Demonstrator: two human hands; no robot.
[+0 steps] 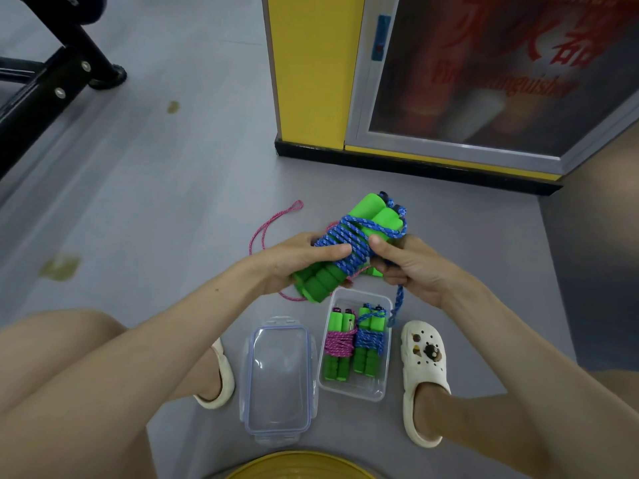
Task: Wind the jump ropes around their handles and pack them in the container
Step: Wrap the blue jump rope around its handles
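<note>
A blue jump rope (pixel 345 242) is wound around its pair of green foam handles (pixel 371 216), held in the air above the floor. My left hand (pixel 301 259) grips the handles' lower half, thumb pressed on the coils. My right hand (pixel 403 267) pinches the loose end of the blue cord, which hangs down below it. A clear plastic container (pixel 387 375) on the floor holds two wound ropes side by side, one pink (pixel 337 344), one blue (pixel 370 340). A loose pink rope (pixel 268 226) lies on the floor behind my hands.
The container's clear lid (pixel 278 378) lies left of it between my feet in white clogs (pixel 423 371). A yellow post and fire-extinguisher cabinet (pixel 466 81) stand ahead. Black metal equipment legs (pixel 55 77) are at upper left. A yellow round object (pixel 301 466) sits at the bottom edge.
</note>
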